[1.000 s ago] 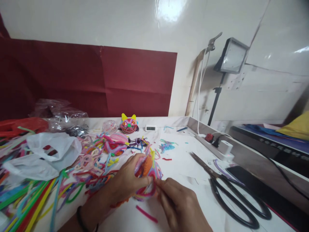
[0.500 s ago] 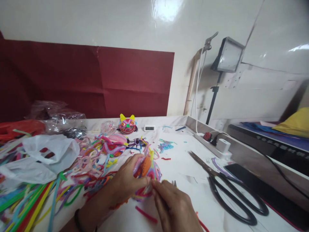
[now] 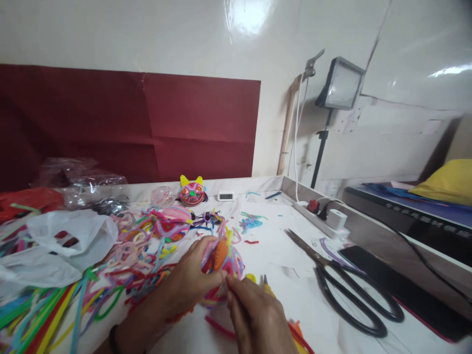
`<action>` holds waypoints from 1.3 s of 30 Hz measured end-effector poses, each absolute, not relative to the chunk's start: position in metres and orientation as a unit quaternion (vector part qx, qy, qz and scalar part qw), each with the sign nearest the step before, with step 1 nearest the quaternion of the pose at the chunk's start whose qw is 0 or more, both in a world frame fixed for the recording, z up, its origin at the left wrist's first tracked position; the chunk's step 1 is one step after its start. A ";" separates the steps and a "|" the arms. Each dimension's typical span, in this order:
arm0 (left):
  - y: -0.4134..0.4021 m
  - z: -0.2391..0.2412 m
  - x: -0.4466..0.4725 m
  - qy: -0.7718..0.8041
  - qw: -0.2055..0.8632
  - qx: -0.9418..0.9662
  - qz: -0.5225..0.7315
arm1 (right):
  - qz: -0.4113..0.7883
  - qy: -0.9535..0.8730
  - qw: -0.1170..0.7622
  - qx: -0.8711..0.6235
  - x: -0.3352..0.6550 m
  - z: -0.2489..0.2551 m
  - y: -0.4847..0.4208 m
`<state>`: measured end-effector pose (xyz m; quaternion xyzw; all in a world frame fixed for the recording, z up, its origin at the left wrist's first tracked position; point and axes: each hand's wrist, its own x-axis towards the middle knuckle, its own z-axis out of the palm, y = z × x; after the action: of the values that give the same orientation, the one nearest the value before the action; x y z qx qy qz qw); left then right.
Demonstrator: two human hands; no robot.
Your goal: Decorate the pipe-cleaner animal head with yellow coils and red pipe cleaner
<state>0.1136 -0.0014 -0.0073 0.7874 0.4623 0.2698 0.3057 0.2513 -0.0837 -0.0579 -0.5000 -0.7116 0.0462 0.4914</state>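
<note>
My left hand (image 3: 191, 280) is closed around a small ball-shaped figure of coloured pipe cleaners (image 3: 224, 260), pink and purple with an orange patch on top. My right hand (image 3: 254, 314) meets it from below right, fingertips pinched on the figure's lower edge. Both hands hover just above the white table (image 3: 273, 246). A yellow-tipped tool (image 3: 263, 282) lies just right of my right hand, partly hidden by it.
Loose pipe cleaners (image 3: 73, 300) and a white plastic bag (image 3: 66, 241) cover the left. Large black scissors (image 3: 342, 285) lie at the right, with a phone (image 3: 383, 280) and power strip (image 3: 324, 214) beyond. A finished cat-faced figure (image 3: 191, 191) and a small clock (image 3: 225, 196) stand at the back.
The view has shifted slightly so everything sits a little further left. My hands keep their hold on the figure; the yellow-tipped tool has come into sight beside my right hand.
</note>
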 end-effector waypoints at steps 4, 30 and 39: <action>-0.002 -0.007 0.113 0.461 0.310 0.787 0.268 | 0.030 -0.701 0.506 -0.502 0.248 -0.060 -0.082; -0.001 -0.007 0.115 0.472 0.263 0.795 0.275 | -0.263 -0.700 0.339 -0.571 0.231 -0.068 -0.082; -0.005 -0.002 0.117 0.503 0.266 0.772 0.284 | -0.251 -0.707 0.335 -0.570 0.222 -0.072 -0.081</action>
<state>0.1174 -0.0053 -0.0018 0.7720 0.5027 0.2840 0.2657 0.2222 -0.0810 -0.0716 -0.5700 -0.7071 -0.2508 0.3350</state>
